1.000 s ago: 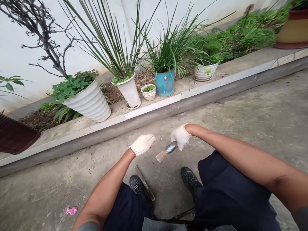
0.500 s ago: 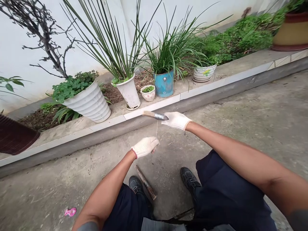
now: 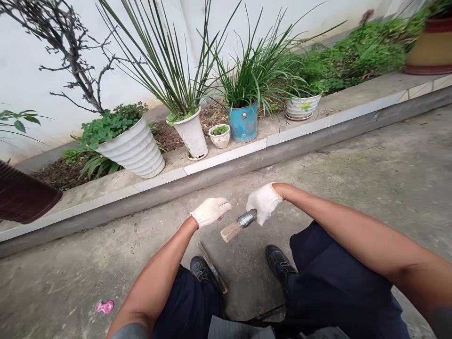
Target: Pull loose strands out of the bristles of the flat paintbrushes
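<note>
My right hand point(image 3: 264, 202), in a white knit glove, grips one end of a short wooden stick point(image 3: 232, 230). Silvery wire point(image 3: 246, 218) is wound in a tight band around the stick, whose bare end tilts down to the left. To its left, my left hand point(image 3: 212, 210), gloved too, is closed in a pinch, apart from the stick. The thin strand in its fingers is too fine to follow at this moment. On the ground by my left shoe lies a second wooden stick point(image 3: 213, 268), with some wire around its middle.
A low tiled ledge point(image 3: 226, 157) crosses in front of me. On it stand a ribbed white pot point(image 3: 137, 148), a tall white pot point(image 3: 192, 136), a small pot point(image 3: 219, 140) and a blue bucket point(image 3: 243, 123) with plants. A pink object point(image 3: 105, 307) lies on the concrete at lower left.
My right hand has lowered and turned, swinging the stick's free end down toward me. My left hand has shifted slightly up and left. The strand between the hands, visible before, no longer shows clearly.
</note>
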`<action>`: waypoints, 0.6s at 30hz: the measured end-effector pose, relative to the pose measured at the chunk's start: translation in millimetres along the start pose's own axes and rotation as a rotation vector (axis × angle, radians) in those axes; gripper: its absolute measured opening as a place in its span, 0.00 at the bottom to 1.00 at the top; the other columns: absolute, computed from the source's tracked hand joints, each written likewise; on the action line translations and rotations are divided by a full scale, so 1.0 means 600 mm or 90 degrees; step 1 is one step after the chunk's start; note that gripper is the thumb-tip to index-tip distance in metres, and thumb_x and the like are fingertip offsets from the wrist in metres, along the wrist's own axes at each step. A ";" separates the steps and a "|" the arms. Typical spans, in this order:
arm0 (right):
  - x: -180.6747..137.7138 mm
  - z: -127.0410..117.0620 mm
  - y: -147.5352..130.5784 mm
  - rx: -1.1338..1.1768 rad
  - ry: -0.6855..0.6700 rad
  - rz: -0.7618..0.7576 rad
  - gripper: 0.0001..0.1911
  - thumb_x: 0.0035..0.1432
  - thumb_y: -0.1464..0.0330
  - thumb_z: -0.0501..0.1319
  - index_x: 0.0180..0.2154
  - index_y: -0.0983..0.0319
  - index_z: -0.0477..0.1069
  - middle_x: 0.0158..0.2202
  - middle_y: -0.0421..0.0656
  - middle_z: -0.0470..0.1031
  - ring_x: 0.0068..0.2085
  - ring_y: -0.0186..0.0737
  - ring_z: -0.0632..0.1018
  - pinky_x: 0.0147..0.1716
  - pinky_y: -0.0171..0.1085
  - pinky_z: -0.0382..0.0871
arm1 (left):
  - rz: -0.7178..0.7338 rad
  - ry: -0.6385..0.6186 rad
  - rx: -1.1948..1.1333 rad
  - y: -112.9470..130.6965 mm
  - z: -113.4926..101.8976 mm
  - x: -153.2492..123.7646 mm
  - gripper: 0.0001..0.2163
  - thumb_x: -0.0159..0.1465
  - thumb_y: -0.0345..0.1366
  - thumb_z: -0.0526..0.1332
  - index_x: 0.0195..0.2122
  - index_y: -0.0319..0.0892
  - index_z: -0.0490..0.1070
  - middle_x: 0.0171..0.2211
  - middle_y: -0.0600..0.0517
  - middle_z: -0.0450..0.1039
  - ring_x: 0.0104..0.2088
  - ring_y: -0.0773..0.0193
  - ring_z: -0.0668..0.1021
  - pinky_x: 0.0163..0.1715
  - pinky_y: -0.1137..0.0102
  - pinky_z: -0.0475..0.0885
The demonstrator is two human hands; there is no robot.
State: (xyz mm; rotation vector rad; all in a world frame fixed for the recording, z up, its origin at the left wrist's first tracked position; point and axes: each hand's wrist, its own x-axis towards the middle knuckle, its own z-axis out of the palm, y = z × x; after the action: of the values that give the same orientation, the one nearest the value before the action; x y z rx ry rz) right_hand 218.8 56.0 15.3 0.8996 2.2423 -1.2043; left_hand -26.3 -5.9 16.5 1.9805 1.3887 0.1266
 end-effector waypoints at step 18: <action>0.019 -0.040 0.003 -0.075 0.475 0.166 0.21 0.68 0.58 0.65 0.56 0.63 0.74 0.54 0.49 0.76 0.51 0.45 0.78 0.51 0.48 0.76 | 0.021 -0.028 -0.045 0.038 -0.002 -0.024 0.15 0.73 0.45 0.51 0.38 0.44 0.72 0.24 0.57 0.74 0.28 0.64 0.78 0.32 0.72 0.68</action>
State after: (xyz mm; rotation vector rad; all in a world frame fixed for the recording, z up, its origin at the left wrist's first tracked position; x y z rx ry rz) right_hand 210.2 81.1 19.7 1.7415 2.5754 -0.6641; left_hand -15.0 -21.7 35.3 1.9369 1.3072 0.1452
